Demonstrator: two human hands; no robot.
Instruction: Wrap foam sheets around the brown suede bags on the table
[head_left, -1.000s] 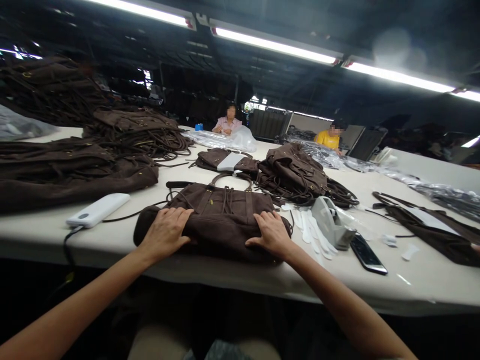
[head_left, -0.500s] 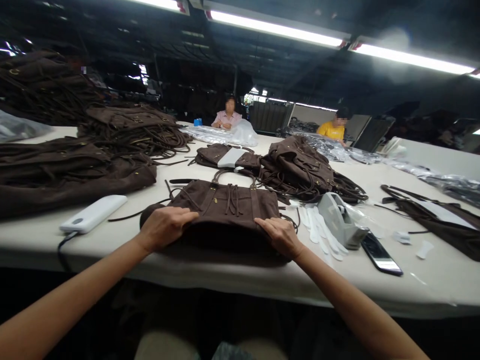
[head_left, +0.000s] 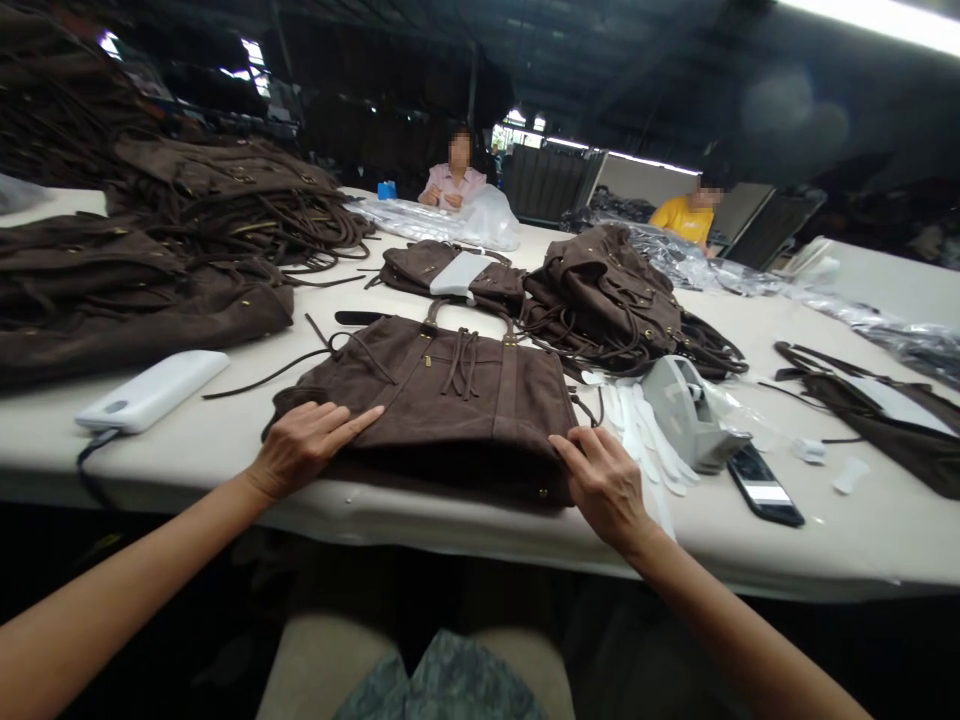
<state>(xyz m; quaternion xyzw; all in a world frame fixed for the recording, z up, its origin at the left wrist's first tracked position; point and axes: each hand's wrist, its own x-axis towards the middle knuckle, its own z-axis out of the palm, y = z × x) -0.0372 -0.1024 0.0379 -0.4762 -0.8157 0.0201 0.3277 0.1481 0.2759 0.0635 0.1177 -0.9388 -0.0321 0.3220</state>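
Observation:
A dark brown handbag (head_left: 420, 390) lies on its back at the table's near edge, its two handles pointing away from me and a knotted cord hanging down its front. My left hand (head_left: 304, 445) grips the bag's near left corner, with the index finger stretched along the fabric. At the near right corner, my right hand (head_left: 604, 480) pinches the bag's edge between thumb and fingers. The fabric between my hands sags over a dark underside. My left thumb is mostly hidden.
Left stand a white power bank (head_left: 154, 390) with a cable and piled brown bags (head_left: 225, 200). Right are a grey tape dispenser (head_left: 690, 415), white strips (head_left: 637, 430) and a phone (head_left: 765, 485). More bags (head_left: 607, 295) lie beyond. Two people (head_left: 454, 180) sit across the table.
My right hand has shifted outward to the bag's right corner, and my left hand slightly outward too. The bag's front lies flatter and shows more. The camera view has tilted down.

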